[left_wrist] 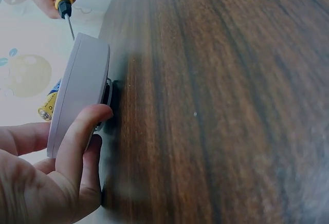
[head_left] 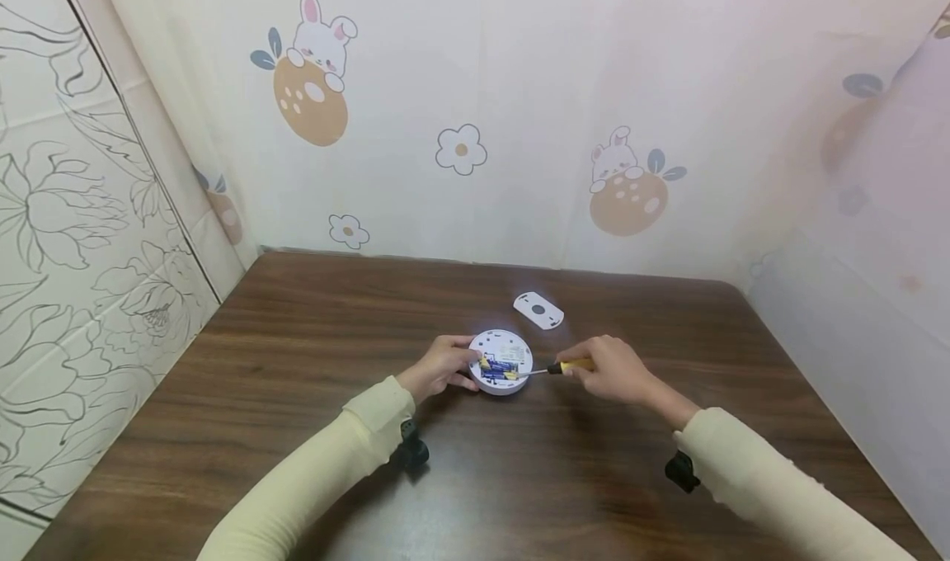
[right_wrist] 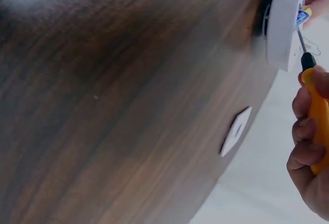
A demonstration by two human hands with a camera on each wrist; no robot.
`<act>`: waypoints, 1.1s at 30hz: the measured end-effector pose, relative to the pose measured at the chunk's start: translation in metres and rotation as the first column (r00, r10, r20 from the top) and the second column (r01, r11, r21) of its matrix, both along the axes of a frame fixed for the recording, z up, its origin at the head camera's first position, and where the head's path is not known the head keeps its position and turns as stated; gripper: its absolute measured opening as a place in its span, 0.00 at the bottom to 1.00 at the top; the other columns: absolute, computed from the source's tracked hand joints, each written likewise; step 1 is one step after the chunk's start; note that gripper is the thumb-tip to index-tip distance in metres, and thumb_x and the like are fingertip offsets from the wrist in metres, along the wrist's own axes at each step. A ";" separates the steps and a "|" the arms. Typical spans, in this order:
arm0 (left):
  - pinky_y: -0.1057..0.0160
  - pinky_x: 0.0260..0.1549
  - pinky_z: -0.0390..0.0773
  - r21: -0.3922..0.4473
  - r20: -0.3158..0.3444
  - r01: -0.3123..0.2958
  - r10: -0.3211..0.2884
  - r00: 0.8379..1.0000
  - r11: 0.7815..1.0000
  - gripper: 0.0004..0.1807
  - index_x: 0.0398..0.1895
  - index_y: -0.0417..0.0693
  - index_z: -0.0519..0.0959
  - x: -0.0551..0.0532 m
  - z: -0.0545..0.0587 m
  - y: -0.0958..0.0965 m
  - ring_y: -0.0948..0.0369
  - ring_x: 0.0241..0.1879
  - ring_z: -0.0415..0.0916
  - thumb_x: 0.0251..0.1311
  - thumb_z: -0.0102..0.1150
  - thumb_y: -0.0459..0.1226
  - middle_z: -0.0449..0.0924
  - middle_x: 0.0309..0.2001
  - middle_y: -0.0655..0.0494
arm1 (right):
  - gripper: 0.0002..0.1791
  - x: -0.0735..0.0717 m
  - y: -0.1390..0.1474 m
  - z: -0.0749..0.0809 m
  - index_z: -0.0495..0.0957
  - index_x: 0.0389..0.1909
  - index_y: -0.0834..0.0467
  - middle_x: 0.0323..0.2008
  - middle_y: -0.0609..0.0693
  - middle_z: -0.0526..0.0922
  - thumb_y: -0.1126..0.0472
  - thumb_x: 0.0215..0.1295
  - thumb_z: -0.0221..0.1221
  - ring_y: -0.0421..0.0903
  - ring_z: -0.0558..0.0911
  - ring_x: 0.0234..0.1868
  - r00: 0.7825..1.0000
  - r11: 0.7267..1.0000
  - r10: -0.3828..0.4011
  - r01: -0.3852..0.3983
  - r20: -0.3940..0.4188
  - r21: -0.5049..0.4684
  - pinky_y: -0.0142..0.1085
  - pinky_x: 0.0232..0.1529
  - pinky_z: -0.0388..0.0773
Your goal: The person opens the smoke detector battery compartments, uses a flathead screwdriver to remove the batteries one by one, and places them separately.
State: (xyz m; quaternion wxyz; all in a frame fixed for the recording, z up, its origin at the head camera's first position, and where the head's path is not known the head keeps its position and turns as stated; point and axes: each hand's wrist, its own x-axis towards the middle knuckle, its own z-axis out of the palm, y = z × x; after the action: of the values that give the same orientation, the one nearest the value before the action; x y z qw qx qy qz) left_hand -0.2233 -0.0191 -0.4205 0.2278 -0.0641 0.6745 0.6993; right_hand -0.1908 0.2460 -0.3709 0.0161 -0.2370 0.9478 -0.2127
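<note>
A round white smoke-detector-like device (head_left: pixel 512 343) lies on the table with its battery bay facing up. Blue-and-yellow batteries (head_left: pixel 499 369) sit in the bay, and in the left wrist view one battery (left_wrist: pixel 50 103) stands proud of the device's face. My left hand (head_left: pixel 441 365) holds the device by its left edge, the thumb at the side (left_wrist: pixel 82 80). From the right, my right hand (head_left: pixel 612 370) grips the yellow-and-black handle of a screwdriver (right_wrist: pixel 317 113). Its metal shaft reaches over the rim, with the tip at the batteries; exact contact is too small to tell.
A white cover plate (head_left: pixel 538 310) with a dark round centre lies behind the device on the dark wood table (head_left: pixel 334 322). Patterned curtains (head_left: pixel 534 91) hang along the table's back and sides. Each wrist carries a black camera (head_left: pixel 413 447).
</note>
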 end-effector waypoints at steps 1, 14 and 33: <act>0.56 0.27 0.85 -0.003 0.003 -0.001 0.001 1.000 1.000 0.25 0.65 0.38 0.68 0.000 0.000 0.000 0.54 0.32 0.80 0.65 0.53 0.27 0.78 0.46 0.37 | 0.11 0.000 0.001 -0.001 0.85 0.42 0.60 0.34 0.48 0.84 0.68 0.58 0.61 0.41 0.68 0.21 1.000 1.000 -0.002 0.002 0.003 -0.008 0.32 0.20 0.66; 0.57 0.25 0.85 -0.002 0.004 0.006 -0.006 1.000 1.000 0.25 0.65 0.36 0.67 0.001 0.001 -0.002 0.54 0.31 0.80 0.64 0.53 0.27 0.79 0.44 0.37 | 0.11 0.000 0.009 -0.021 0.85 0.44 0.60 0.40 0.49 0.85 0.67 0.60 0.62 0.44 0.73 0.32 1.000 0.995 0.010 -0.007 0.028 -0.098 0.38 0.33 0.71; 0.58 0.23 0.85 0.009 0.004 -0.002 0.002 1.000 1.000 0.25 0.65 0.35 0.67 -0.002 -0.001 0.000 0.55 0.29 0.80 0.64 0.53 0.26 0.79 0.43 0.37 | 0.11 -0.003 0.016 -0.035 0.84 0.46 0.61 0.45 0.54 0.84 0.66 0.63 0.61 0.46 0.77 0.38 0.991 0.977 0.014 0.015 0.132 -0.212 0.48 0.45 0.78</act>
State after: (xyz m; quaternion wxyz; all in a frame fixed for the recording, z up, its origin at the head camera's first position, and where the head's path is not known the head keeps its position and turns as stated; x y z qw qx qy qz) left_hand -0.2252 -0.0192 -0.4214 0.2287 -0.0650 0.6710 0.7023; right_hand -0.1938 0.2623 -0.4059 0.0537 -0.2223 0.9166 -0.3279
